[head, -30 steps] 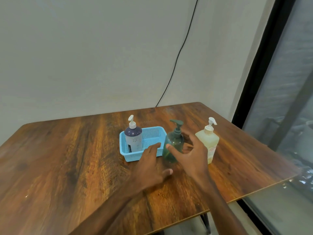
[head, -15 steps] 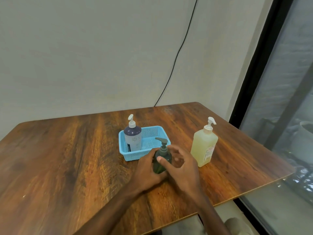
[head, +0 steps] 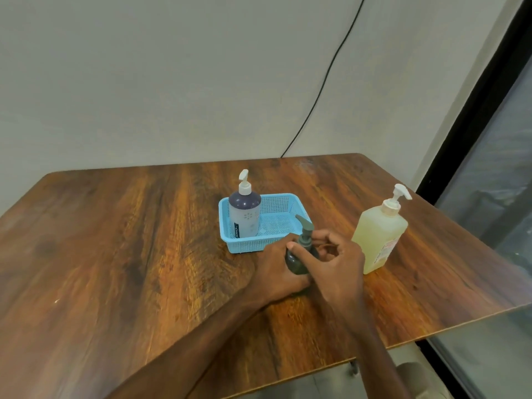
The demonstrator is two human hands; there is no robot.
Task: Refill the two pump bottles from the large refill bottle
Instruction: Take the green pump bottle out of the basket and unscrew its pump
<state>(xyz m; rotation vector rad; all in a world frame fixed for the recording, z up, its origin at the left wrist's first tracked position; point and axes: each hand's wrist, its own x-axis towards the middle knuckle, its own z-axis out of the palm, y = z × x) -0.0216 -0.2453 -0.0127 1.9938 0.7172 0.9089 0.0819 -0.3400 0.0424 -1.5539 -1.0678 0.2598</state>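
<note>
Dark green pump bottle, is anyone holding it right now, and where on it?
Yes. The left hand wraps the dark green pump bottle around its body, and the right hand pinches its collar below the pump head.

Pump bottle (head: 244, 214) in basket (head: 285, 203)

The brown wooden table (head: 129, 254) holds a few things. A blue basket (head: 283, 223) sits near the middle, a bit toward the back edge. A small dark green pump bottle (head: 299, 259) stands just in front of the basket. A big yellow pump bottle (head: 380, 234) stands near the right edge.
</note>
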